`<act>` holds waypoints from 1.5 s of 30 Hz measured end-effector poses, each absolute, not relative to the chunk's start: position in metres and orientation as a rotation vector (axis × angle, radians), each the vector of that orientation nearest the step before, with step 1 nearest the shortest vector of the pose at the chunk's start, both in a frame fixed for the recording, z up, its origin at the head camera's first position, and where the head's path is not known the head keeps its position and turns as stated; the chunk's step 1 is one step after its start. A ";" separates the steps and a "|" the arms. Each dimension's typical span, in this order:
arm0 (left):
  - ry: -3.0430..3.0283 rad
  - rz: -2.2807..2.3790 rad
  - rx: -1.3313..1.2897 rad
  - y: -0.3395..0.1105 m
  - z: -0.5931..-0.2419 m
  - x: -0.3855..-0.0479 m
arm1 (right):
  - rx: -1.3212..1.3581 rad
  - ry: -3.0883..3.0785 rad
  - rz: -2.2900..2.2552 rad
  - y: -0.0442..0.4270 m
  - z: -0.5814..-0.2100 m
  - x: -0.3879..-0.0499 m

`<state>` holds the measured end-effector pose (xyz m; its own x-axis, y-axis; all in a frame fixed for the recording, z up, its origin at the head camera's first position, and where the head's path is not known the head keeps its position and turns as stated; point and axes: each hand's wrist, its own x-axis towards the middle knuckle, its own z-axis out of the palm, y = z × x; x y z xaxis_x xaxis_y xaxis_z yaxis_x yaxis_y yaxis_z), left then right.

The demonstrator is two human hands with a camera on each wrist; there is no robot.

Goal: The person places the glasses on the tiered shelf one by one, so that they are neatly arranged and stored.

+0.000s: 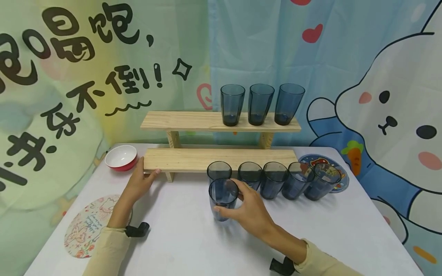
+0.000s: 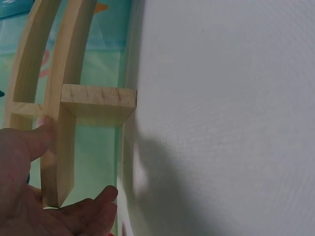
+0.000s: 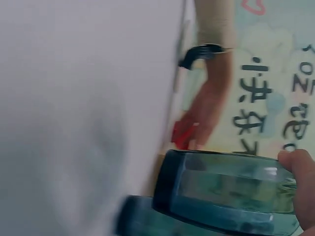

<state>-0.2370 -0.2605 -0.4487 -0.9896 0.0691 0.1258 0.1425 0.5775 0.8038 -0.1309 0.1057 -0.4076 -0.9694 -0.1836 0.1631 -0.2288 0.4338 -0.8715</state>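
My right hand (image 1: 253,212) holds a clear blue drinking glass (image 1: 219,205) between thumb and fingers, upright, in front of another blue glass (image 1: 218,168). In the right wrist view the held glass (image 3: 226,191) fills the lower right, with my thumb (image 3: 300,169) by its rim. My left hand (image 1: 139,182) grips the left end of the lower board of a two-tier wooden shelf (image 1: 193,160). The left wrist view shows that thumb (image 2: 42,137) against the board (image 2: 61,162), the other fingers around its end.
Three blue glasses (image 1: 261,105) stand at the right of the upper board (image 1: 183,120). Several more (image 1: 274,182) form a row before the lower board. A red-and-white bowl (image 1: 121,158) sits at left, a patterned round mat (image 1: 83,234) nearer, and a blue mat (image 1: 340,184) at right.
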 end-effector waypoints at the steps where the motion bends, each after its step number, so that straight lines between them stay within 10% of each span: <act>1: -2.717 -1.396 -0.185 -0.261 -0.449 -0.237 | 0.400 -2.627 1.606 0.107 -0.400 -0.131; 19: -2.744 -1.384 -0.141 -0.260 -0.450 -0.235 | 0.578 -2.613 1.417 0.092 -0.267 -0.197; 45: -2.699 -1.384 -0.195 -0.261 -0.450 -0.238 | 0.306 -2.448 1.366 0.016 -0.273 -0.326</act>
